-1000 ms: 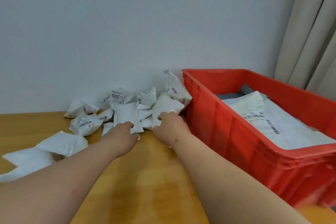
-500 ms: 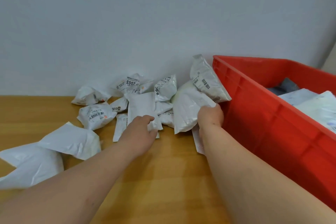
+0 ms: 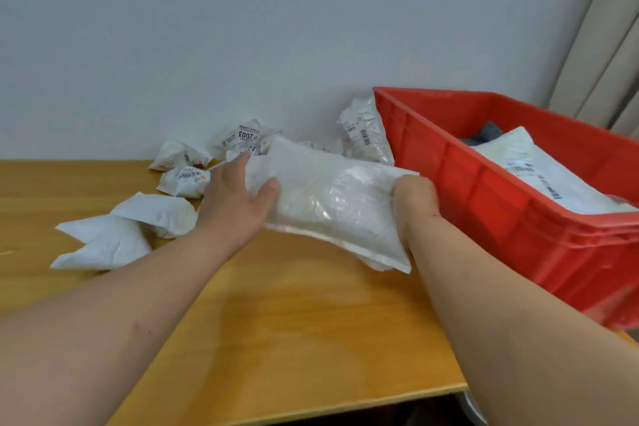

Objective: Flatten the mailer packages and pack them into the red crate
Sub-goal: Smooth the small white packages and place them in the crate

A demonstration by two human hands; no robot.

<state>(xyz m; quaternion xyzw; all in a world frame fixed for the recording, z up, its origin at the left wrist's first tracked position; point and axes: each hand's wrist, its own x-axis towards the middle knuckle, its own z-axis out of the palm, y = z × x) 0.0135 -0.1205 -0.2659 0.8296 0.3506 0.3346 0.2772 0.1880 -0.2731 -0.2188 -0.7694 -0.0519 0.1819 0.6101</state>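
- white mailer (image 3: 332, 204) held just above the table (image 3: 276, 315), beside the red crate (image 3: 518, 204); looks puffy, soft, light, film likely slick
- left hand (image 3: 235, 204) grips its left end, thumb on top
- right hand (image 3: 413, 199) grips its right end, fingers hidden
- best held by both short ends, then pressed flat
- crumpled mailers (image 3: 183, 180) by the wall, flat ones (image 3: 539, 173) in crate

Looking like a plain room doing duty as a packing spot: wooden table (image 3: 283, 339), bare wall (image 3: 242, 28), beige curtain (image 3: 601, 38), red crate (image 3: 518, 204) holding mailers.
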